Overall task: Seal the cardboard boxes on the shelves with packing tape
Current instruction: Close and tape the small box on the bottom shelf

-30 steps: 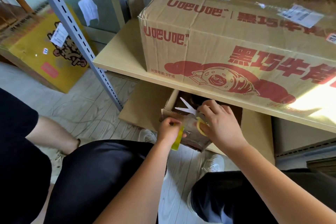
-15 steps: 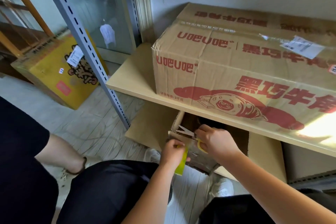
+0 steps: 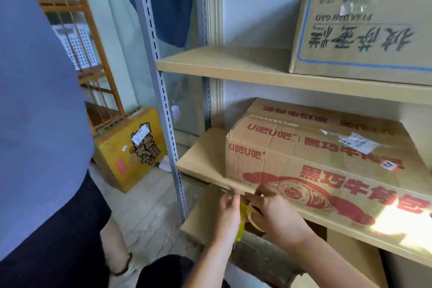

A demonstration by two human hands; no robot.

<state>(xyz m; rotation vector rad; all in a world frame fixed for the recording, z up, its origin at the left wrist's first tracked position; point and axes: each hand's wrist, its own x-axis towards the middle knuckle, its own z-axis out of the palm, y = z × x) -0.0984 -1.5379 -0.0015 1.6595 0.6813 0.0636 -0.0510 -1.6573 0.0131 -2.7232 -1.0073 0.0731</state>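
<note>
Both forearms reach forward, left hand [image 3: 228, 210] and right hand [image 3: 278, 214] close together, fingers curled

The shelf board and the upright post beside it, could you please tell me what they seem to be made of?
The shelf board looks like pale wood or laminate board, matte and smooth, though which one is unclear. The post looks like grey painted metal, judging by its row of punched slots.

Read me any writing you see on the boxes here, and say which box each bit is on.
"PI DAN GAO", printed upside down: top shelf box, above large blurred Chinese characters.
"黑巧牛角", red: front of middle shelf box.
Red logo letters on that box's left corner: upside down, not legible.
White label on that box: too small.
Yellow box on the floor: print and stickers blurred.
</note>
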